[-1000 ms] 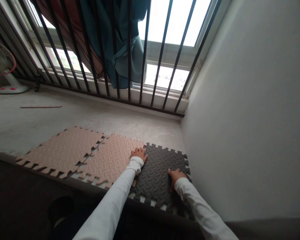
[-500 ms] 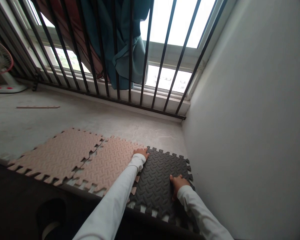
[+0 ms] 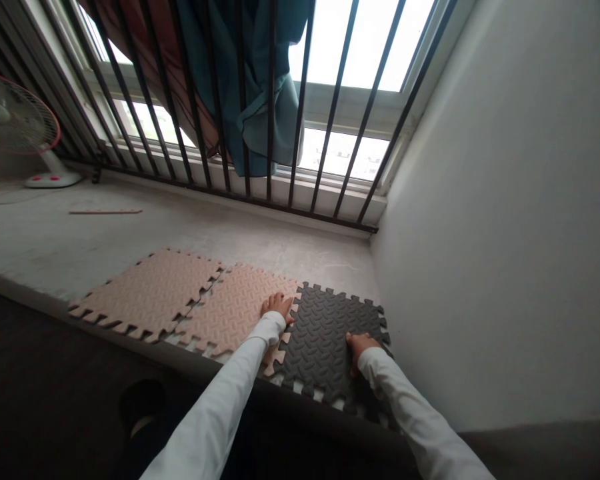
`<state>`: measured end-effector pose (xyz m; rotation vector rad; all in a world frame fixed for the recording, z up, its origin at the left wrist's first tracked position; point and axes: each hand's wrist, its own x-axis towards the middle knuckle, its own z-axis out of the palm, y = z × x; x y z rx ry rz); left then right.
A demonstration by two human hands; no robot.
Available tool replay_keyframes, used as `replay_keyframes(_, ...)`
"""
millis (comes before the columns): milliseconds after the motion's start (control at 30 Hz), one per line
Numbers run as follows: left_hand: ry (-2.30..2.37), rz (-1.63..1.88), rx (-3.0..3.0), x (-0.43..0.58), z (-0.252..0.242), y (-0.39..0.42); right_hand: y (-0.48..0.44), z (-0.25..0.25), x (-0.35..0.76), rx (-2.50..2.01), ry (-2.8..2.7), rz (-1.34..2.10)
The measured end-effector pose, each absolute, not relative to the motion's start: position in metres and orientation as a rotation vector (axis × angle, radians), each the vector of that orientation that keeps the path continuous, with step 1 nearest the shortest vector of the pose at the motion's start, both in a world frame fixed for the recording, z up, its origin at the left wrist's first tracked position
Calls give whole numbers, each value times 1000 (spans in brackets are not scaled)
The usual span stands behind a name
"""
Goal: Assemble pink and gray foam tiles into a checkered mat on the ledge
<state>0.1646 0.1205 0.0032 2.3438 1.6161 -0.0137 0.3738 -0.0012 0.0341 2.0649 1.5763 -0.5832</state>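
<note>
- Right now, the left hand [image 3: 277, 308] lies with fingers loosely spread on the right edge of the middle pink mat [image 3: 230, 310], low in the centre of the frame.
- The right hand [image 3: 363, 350] rests, fingers curled, on the black mat [image 3: 320, 327], right of centre; whether it grips anything, I cannot tell.
- The other pink mat [image 3: 155, 293] lies lower left.
- A fan [image 3: 50, 160] stands upper left.
</note>
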Motion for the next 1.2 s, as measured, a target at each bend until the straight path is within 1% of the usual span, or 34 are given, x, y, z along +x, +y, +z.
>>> replay_keyframes(233, 1530, -41, 2227, 151, 2, 108, 0, 37, 372, 2066, 1547, -571)
replay_keyframes(400, 1576, -128, 2259, 141, 10, 102, 1, 33, 374, 2083, 1579, -566)
replay_keyframes(500, 1563, -117, 2249, 135, 14, 96, 1, 33, 374, 2085, 1596, -549)
replay_keyframes(667, 1575, -162, 2303, 122, 10, 76, 1, 35, 374, 2072, 1580, -524)
replay_keyframes(733, 1595, -98, 2392, 117, 9, 70, 1, 36, 374, 2064, 1590, -526)
replay_keyframes(800, 1684, 53, 2416, 107, 11, 70, 1, 38, 374, 2057, 1602, -530)
replay_keyframes(900, 2075, 231, 2168, 67, 23, 81, 1, 40, 373, 2048, 1610, -531)
replay_keyframes(1000, 2409, 233, 1851, 2, 38, 95, 2, 39, 373, 2034, 1616, -525)
replay_keyframes(1067, 2467, 149, 1760, -39, 43, 98, 4, 37, 374, 2027, 1622, -522)
replay_keyframes(1200, 2354, -30, 1841, -82, 38, 94, 6, 33, 375, 2031, 1631, -514)
